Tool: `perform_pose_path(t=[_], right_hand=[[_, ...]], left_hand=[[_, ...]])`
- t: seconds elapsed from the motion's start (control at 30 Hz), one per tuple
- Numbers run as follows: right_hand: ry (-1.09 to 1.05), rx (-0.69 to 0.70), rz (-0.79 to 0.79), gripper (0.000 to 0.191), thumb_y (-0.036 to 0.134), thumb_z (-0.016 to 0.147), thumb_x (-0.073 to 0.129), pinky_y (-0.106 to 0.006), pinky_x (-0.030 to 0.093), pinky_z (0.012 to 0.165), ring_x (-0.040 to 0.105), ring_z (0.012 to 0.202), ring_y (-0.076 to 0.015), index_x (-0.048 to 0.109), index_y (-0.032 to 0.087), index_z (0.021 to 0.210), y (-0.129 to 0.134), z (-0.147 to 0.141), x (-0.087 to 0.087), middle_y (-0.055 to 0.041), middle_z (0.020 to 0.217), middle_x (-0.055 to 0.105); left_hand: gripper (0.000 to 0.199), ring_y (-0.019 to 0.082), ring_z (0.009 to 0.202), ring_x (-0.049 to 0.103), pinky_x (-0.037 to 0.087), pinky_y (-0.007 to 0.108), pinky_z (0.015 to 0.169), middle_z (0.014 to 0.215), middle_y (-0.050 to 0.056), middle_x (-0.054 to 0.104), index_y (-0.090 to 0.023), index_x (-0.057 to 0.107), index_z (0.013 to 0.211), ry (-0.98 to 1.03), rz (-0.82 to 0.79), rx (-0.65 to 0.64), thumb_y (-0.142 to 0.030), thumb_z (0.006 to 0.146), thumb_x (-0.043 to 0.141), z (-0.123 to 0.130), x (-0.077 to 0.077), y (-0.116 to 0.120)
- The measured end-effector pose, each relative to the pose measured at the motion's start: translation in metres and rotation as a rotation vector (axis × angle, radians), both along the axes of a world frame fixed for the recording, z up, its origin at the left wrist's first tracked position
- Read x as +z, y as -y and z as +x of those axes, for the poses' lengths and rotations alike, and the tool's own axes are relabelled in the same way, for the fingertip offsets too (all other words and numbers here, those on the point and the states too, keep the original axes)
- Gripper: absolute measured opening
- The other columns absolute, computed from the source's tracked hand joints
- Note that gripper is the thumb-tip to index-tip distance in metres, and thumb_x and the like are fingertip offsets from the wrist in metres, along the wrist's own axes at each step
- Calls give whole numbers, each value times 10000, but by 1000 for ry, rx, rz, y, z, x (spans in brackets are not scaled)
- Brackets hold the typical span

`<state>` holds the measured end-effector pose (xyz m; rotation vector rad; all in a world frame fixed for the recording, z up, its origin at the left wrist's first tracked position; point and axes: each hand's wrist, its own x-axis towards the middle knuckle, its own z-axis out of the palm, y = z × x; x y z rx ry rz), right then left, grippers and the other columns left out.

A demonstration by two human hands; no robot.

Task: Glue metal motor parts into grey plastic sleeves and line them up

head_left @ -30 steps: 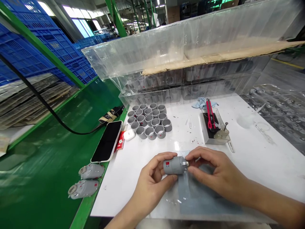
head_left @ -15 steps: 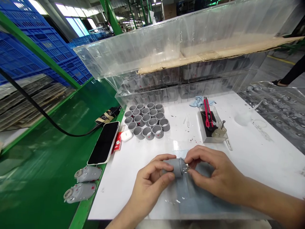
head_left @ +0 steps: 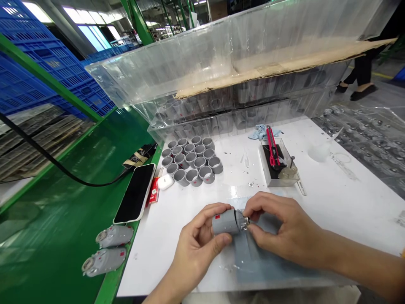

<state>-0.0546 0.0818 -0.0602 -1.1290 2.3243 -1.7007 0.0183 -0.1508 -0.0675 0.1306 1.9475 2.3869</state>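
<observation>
Centrally, at the near side of a white table (head_left: pixel 171 257), a grey cylinder (head_left: pixel 224 222) is held between two bare hands, over a bluish sheet (head_left: pixel 262 270). Its long axis is laid almost level from left to right, and its narrower metal end (head_left: pixel 246 223) is pointed to the right. The body is gripped by the left hand (head_left: pixel 196 240), with fingers on the far side and thumb on the near side, parted only by the cylinder's width. The metal end is pinched by the right hand (head_left: pixel 284 226), thumb and forefinger nearly closed.

A small red mark is seen on the cylinder's left part; any writing there is too small to be read. Similar red marks are borne by some of the grey rings (head_left: pixel 191 159) grouped at the far left of the table, and by two grey cylinders (head_left: pixel 107 259) lying on the green ledge (head_left: pixel 109 287) at the near left, their metal ends turned left. Pale letters are shown on the blue crates (head_left: pixel 47 55) at the far left, perhaps "MF". Print on the red packet (head_left: pixel 153 192) beside the phone (head_left: pixel 134 194) cannot be made out.
</observation>
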Motion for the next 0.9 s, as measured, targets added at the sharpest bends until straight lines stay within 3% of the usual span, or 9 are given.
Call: perform_pose_path(t=[0.63, 0.9], right_hand=[[49, 20, -13, 284, 45, 842, 694, -207, 533, 829, 632, 887, -72, 684, 227, 1059, 1, 0, 1, 43, 989, 679], [-131, 102, -70, 318, 86, 940, 702, -196, 554, 875, 669, 971, -85, 672, 209, 1232, -4, -1, -6, -22, 1103, 688]], left_hand=[[333, 204, 1296, 608, 505, 193, 1094, 1352, 68, 646, -283, 744, 1279, -46, -65, -9, -219, 962, 824, -1, 1, 2], [340, 219, 1284, 623, 511, 212, 1094, 1331, 76, 674, -282, 755, 1283, -72, -96, 2, -205, 959, 827, 3, 2, 2]])
